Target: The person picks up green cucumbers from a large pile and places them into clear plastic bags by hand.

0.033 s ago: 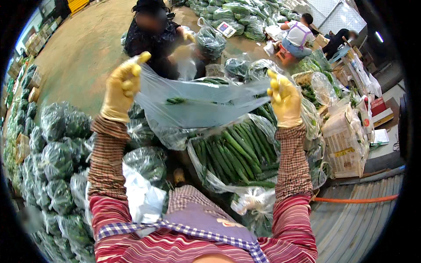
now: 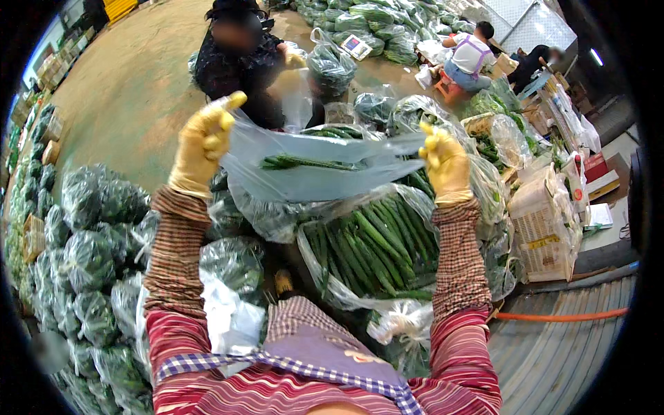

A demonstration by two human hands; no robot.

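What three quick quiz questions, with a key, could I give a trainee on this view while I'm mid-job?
1. What do the left grip and right grip stretch between them?
2. True or false: the long green vegetables lie side by side in a clear plastic liner.
3. Which grip appears nearer the co-worker in dark clothing at upper left? a) left b) right

Key: 1. Clear plastic film. 2. True. 3. a.
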